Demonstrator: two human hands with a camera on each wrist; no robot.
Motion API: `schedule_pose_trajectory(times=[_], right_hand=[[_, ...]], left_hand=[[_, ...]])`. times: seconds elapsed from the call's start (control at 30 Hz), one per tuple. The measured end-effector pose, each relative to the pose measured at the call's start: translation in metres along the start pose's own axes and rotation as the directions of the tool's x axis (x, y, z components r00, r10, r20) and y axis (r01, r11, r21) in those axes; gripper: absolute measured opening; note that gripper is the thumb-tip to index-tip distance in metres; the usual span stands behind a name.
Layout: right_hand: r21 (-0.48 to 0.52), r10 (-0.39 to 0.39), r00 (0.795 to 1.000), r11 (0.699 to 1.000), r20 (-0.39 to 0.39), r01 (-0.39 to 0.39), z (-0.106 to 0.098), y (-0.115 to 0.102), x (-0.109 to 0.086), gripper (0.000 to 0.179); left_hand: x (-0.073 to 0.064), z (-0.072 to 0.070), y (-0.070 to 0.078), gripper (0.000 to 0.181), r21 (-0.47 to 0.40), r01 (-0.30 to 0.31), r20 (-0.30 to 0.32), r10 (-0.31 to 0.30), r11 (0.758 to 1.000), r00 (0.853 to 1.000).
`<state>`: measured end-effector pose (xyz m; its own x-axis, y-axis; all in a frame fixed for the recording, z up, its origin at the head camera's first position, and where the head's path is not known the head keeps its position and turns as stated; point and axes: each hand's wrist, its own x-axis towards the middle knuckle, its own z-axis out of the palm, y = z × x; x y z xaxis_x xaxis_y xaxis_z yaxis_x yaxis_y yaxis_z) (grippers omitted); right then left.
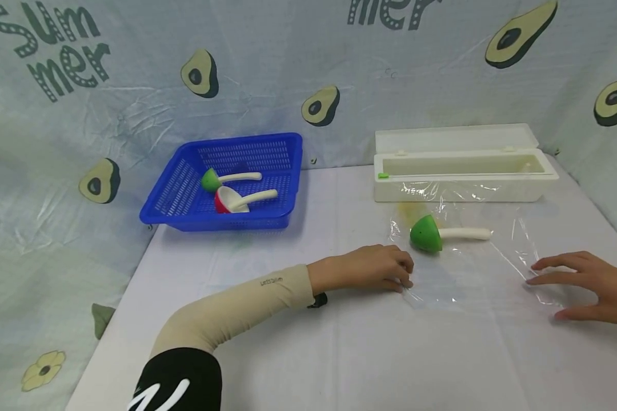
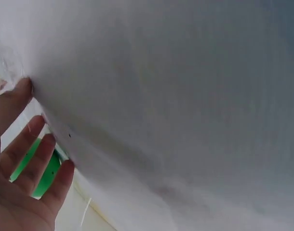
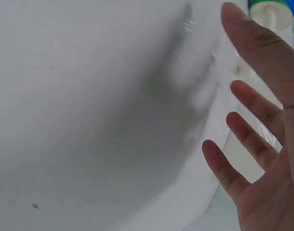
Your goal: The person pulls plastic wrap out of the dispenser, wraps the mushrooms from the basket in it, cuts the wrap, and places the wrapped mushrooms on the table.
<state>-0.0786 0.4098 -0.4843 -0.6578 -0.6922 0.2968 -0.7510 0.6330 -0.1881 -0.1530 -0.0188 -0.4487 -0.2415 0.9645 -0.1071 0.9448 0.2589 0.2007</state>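
My two hands flank a clear film with a green-headed ladle on it.
My left hand has its fingers loosely bent and apart, tips at the film's near-left edge, gripping nothing; my right hand spreads wide and free at the right edge. The ladle lies between them on the desk, just before the white box.

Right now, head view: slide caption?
Left and right hands flank clear film and a green-white ladle, open white box behind.
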Motion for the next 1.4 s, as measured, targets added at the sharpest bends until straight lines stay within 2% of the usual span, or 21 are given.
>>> schedule_pose_trajectory(times=[0.07,0.2,0.3,0.37,0.47,0.57,0.67,0.7,0.8,0.83,0.93,1.0,1.07,1.13,1.23,1.3,1.4], right_hand=[[0.013,-0.041,0.999,0.999,0.0,0.041,0.004,-0.002,-0.002,0.073],[0.008,-0.058,0.998,0.998,-0.029,0.058,0.009,-0.004,-0.003,0.052],[0.02,-0.084,0.994,0.996,-0.07,0.086,0.008,-0.004,-0.001,0.025],[0.032,-0.097,0.99,0.994,-0.103,0.101,0.006,-0.004,0.001,0.03],[0.025,-0.085,0.983,0.996,-0.161,0.09,0.0,-0.007,0.008,0.048],[0.027,-0.042,0.978,0.998,-0.203,0.049,-0.004,-0.01,0.012,0.05],[0.025,-0.011,0.977,1.0,-0.211,0.017,-0.005,-0.013,0.014,0.05],[0.033,0.009,0.978,0.999,-0.207,-0.002,-0.005,-0.015,0.015,0.047],[0.01,0.097,0.978,0.995,-0.184,-0.097,-0.008,-0.017,0.016,0.009],[-0.001,0.135,0.976,0.991,-0.171,-0.137,-0.01,-0.018,0.017,0.009],[-0.03,0.242,0.96,0.968,-0.143,-0.249,-0.016,-0.018,0.021,0.048],[-0.032,0.29,0.95,0.955,-0.114,-0.295,-0.021,-0.016,0.024,0.052],[-0.005,0.283,0.952,0.958,-0.116,-0.285,-0.025,-0.013,0.028,0.054],[-0.007,0.25,0.963,0.968,-0.099,-0.252,-0.03,-0.01,0.031,0.054],[-0.019,0.179,0.98,0.983,-0.085,-0.181,-0.036,-0.007,0.035,0.058],[-0.027,0.205,0.978,0.978,-0.05,-0.206,-0.038,-0.006,0.037,0.056],[-0.014,0.298,0.954,0.954,-0.031,-0.299,-0.038,-0.009,0.04,0.054]], left_hand=[[0.001,0.0,0.001,0.021,0.001,0.004,-0.018,-0.004,1.0,1.0],[0.003,0.0,0.001,0.018,-0.039,0.026,-0.048,-0.028,0.999,0.998],[0.003,-0.002,-0.001,0.018,-0.149,0.069,-0.088,-0.083,0.986,0.993],[0.004,-0.004,-0.003,0.017,-0.231,0.103,-0.124,-0.134,0.968,0.983],[0.004,-0.007,-0.004,0.015,-0.335,0.148,-0.166,-0.212,0.93,0.963],[0.006,-0.008,-0.002,0.012,-0.399,0.177,-0.195,-0.272,0.9,0.942],[0.007,-0.009,0.001,0.012,-0.467,0.198,-0.209,-0.325,0.862,0.922],[0.007,-0.01,0.001,0.012,-0.487,0.199,-0.216,-0.338,0.85,0.916],[0.007,-0.012,-0.002,0.009,-0.537,0.192,-0.244,-0.369,0.822,0.897],[0.007,-0.013,-0.003,0.007,-0.548,0.182,-0.258,-0.372,0.816,0.892],[0.007,-0.018,-0.007,0.005,-0.563,0.155,-0.303,-0.377,0.812,0.875],[0.008,-0.021,-0.01,0.006,-0.586,0.137,-0.328,-0.389,0.798,0.861],[0.009,-0.025,-0.012,0.007,-0.609,0.132,-0.35,-0.415,0.782,0.84],[0.011,-0.027,-0.015,0.009,-0.64,0.136,-0.365,-0.454,0.756,0.813],[0.012,-0.028,-0.021,0.011,-0.696,0.13,-0.375,-0.512,0.706,0.772],[0.012,-0.027,-0.024,0.013,-0.738,0.109,-0.376,-0.54,0.665,0.753],[0.012,-0.026,-0.028,0.015,-0.778,0.077,-0.375,-0.56,0.623,0.738]])
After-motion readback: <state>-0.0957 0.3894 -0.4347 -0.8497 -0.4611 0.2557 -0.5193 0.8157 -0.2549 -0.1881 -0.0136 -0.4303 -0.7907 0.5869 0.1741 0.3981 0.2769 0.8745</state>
